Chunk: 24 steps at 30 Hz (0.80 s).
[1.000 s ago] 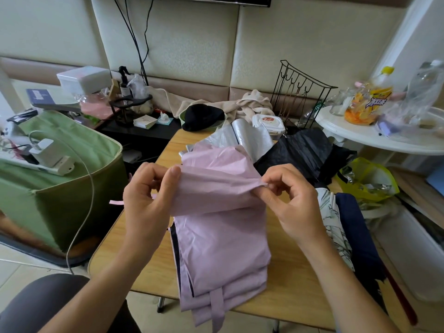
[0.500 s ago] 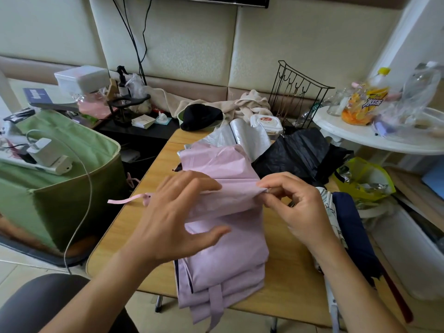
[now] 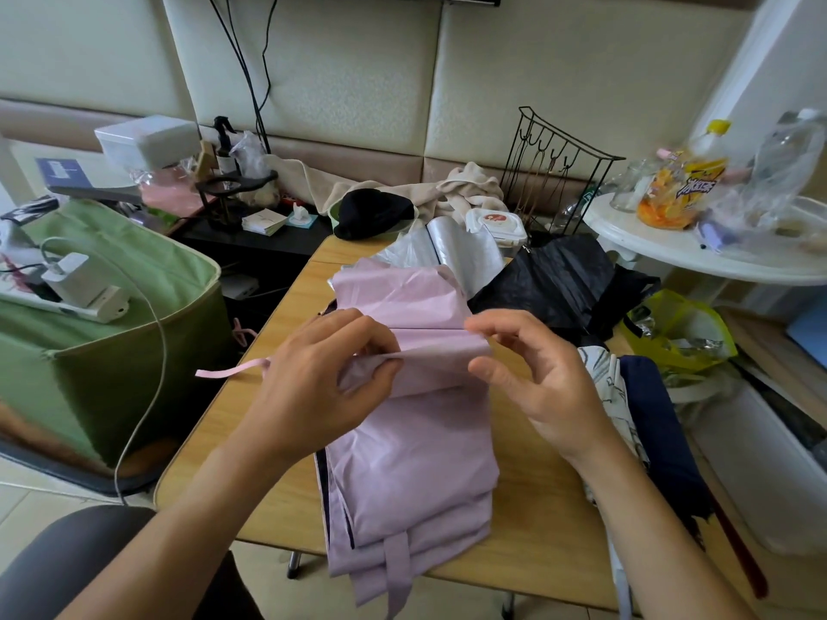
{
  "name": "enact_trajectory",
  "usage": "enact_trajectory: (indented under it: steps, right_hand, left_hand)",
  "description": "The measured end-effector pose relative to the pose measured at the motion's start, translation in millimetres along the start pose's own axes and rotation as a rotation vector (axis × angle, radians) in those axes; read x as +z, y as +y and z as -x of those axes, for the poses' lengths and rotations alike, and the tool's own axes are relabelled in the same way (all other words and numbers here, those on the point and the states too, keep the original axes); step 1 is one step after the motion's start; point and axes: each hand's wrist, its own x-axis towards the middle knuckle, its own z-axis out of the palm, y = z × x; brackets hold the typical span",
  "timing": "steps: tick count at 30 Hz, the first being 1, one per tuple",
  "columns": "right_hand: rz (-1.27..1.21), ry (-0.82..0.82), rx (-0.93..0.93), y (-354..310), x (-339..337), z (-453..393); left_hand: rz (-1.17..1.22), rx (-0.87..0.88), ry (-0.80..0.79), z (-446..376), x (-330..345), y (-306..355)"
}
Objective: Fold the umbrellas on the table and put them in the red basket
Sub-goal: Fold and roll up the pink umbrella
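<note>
1. One pale lilac fabric umbrella [image 3: 416, 440] lies on the wooden tabletop [image 3: 277, 422], canopy half pleated.
2. Left hand [image 3: 313, 387] has returned; its fingers [image 3: 380, 346] clamp the fold.
3. Right hand [image 3: 532, 373] has released (fingers [image 3: 490, 323] now apart), so pleating continues; no red basket visible.

One view only, from a wide-angle camera worn on the person's head. It looked forward and down, close over the wooden counter [image 3: 268, 476], whose near edge ran across the lower frame. Both forearms entered from the bottom corners. Farther off, the padded wall [image 3: 340, 73] filled the top, its lines bowed by the lens.
</note>
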Motion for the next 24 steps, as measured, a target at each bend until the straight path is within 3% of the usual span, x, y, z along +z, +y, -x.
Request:
enact_trajectory:
  steps: [4, 10, 14, 18, 21, 24]
  right_hand:
    - [-0.041, 0.197, -0.033, -3.8, 0.5, -3.2]
    - [-0.020, 0.218, -0.075, -7.3, 2.8, -2.3]
    - [-0.031, 0.233, -0.026, -6.3, 3.4, -0.5]
    - [0.107, 0.158, -0.039, -5.5, 16.9, -0.3]
    - [0.152, 0.104, -0.070, -9.8, 28.4, 0.2]
    - [0.131, 0.115, -0.059, -14.0, 32.9, 2.0]
  left_hand:
    - [0.038, 0.030, 0.007, 1.6, -7.2, -7.7]
    - [0.156, -0.002, 0.175, 0.3, -19.9, -14.1]
    - [0.300, -0.142, 0.293, 0.7, -20.4, -19.6]
    - [-0.053, -0.137, 0.438, -0.1, -12.4, 1.1]
    - [-0.078, -0.048, 0.155, -0.1, 4.6, 25.1]
    - [0.029, -0.198, -0.104, 1.7, 27.4, 31.2]
